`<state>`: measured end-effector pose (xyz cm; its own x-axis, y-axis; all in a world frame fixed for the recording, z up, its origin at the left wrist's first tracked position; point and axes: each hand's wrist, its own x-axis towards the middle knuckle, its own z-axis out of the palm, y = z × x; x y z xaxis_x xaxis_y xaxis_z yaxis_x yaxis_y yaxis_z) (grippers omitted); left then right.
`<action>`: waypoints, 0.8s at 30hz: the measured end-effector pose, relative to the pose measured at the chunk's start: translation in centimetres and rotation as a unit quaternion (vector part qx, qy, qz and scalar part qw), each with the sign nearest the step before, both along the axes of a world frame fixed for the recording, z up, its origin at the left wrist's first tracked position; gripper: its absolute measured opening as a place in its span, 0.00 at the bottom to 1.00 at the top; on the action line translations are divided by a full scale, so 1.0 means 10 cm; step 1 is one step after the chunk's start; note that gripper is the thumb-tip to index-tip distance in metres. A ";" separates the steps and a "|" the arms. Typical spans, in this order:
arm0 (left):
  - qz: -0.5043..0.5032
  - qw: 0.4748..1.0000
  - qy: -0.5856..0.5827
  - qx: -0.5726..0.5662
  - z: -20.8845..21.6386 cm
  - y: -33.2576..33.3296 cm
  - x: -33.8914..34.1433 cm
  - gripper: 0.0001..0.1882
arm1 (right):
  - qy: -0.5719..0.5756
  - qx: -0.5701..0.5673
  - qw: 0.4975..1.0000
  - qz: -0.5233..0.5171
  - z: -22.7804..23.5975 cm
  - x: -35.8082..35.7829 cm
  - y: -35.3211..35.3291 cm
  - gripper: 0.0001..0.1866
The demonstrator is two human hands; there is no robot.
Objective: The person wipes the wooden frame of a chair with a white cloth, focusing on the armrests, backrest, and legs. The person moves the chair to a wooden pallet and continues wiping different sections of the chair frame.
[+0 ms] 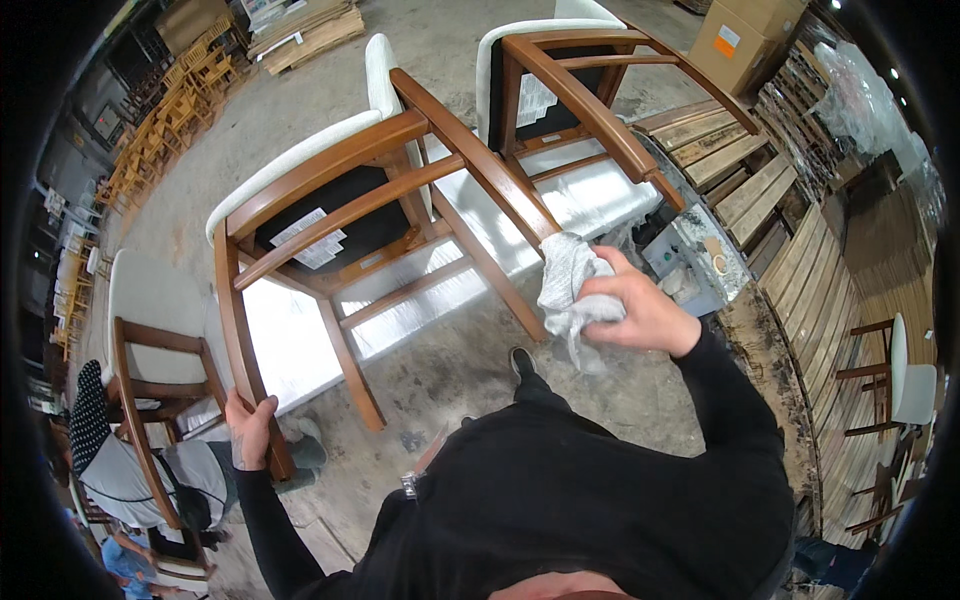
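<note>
Chair leg of the upturned wooden chair slants from far left to near right, its near end touching the white rag bunched in the closed right hand, while the left hand grips another leg at near left.

Cardboard box top right; plank stacks; perhaps crouched co-worker lower left.
</note>
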<state>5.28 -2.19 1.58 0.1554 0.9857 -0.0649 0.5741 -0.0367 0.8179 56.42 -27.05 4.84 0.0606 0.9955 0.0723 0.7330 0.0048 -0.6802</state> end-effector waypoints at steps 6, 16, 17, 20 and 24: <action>0.031 0.999 0.015 -0.029 0.02 -0.01 0.02 0.26 | 0.502 -0.047 0.864 0.006 -0.33 0.51 1.44 0.26; 0.113 0.993 0.021 -0.032 0.00 -0.05 0.04 0.32 | 0.864 -0.167 0.472 0.043 -1.22 0.58 2.32 0.36; 0.114 0.993 0.005 -0.025 0.01 -0.05 0.04 0.32 | 0.870 -0.194 0.450 0.053 -1.24 0.54 2.03 0.36; 0.110 0.992 -0.019 -0.060 -0.03 -0.05 0.04 0.34 | 0.865 -0.234 0.432 0.106 -1.23 0.42 1.03 0.39; 0.106 0.994 -0.027 -0.004 -0.09 -0.01 0.00 0.33 | 0.715 -0.194 0.671 -0.030 -1.17 0.41 0.35 0.41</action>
<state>5.29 -2.32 0.71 -0.0513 0.9962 -0.0701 0.5231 0.0866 0.8479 60.51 -23.58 -6.88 -0.1674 0.9152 -0.3666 -0.6799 -0.3765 -0.6293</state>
